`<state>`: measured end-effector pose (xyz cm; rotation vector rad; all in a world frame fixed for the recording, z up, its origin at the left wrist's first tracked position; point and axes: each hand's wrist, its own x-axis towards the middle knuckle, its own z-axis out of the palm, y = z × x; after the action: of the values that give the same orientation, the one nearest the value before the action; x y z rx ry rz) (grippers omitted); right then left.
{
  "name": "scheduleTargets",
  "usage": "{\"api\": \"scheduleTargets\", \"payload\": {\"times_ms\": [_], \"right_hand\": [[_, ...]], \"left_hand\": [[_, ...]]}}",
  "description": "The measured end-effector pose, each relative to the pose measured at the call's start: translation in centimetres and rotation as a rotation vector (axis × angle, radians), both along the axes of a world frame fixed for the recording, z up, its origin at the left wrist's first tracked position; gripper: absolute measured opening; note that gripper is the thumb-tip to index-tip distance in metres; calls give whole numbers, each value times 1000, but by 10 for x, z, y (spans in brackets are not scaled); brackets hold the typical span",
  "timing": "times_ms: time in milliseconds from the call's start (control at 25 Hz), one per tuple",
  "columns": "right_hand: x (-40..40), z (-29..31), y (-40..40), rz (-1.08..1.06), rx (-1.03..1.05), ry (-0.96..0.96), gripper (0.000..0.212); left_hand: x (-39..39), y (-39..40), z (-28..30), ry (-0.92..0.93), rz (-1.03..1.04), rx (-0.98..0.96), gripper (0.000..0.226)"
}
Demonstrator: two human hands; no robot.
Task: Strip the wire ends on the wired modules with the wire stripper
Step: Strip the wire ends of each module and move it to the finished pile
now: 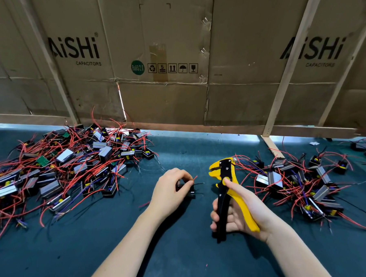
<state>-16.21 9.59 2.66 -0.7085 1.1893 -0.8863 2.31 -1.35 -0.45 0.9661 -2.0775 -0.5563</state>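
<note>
Closest in, the right hand (237,211) is wrapped round the handles of the yellow-and-black wire stripper (228,189), head tipped up and left, its mouth facing the gap between the two hands. Just across that gap the left hand (171,190) curls over a small black module (185,188) resting on the green mat (171,254), fingertips pinching near its red wire (195,178), whose tip pokes toward the tool. The risk, as I read it: that short wire end is bent upward, so it could enter the mouth crooked, nicking strands or stripping nothing. A loose pinch might let the module slide. Further out, the tangled left pile (60,163) and right pile (302,182) could snag stray leads.
</note>
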Motion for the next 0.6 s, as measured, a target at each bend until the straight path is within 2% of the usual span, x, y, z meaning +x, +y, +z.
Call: {"api": "scheduleTargets", "payload": {"times_ms": [80,160,240,320,400,480,520,600], "right_hand": [[-2,0,0,-24,26,-48,60],[-5,-1,-1,-63,50,-104,59],[-5,-1,-3,-92,70,-139,58],[-5,-1,-3,-111,83,-164,56],[-6,0,-3,-133,89,-196,54],[-7,0,-2,-156,94,-247,51],[-8,1,-2,-170,94,-275,49],[-10,-1,-2,-196,87,-315,50]], "left_hand": [[3,-2,2,-37,92,-64,6],[4,1,11,60,152,-100,8],[-7,8,33,185,133,-207,7],[-35,15,60,271,29,-295,3],[-73,22,86,319,-166,-177,18],[-101,34,101,198,-365,-4,44],[-107,36,101,122,-414,31,52],[-96,32,93,46,-424,41,53]]}}
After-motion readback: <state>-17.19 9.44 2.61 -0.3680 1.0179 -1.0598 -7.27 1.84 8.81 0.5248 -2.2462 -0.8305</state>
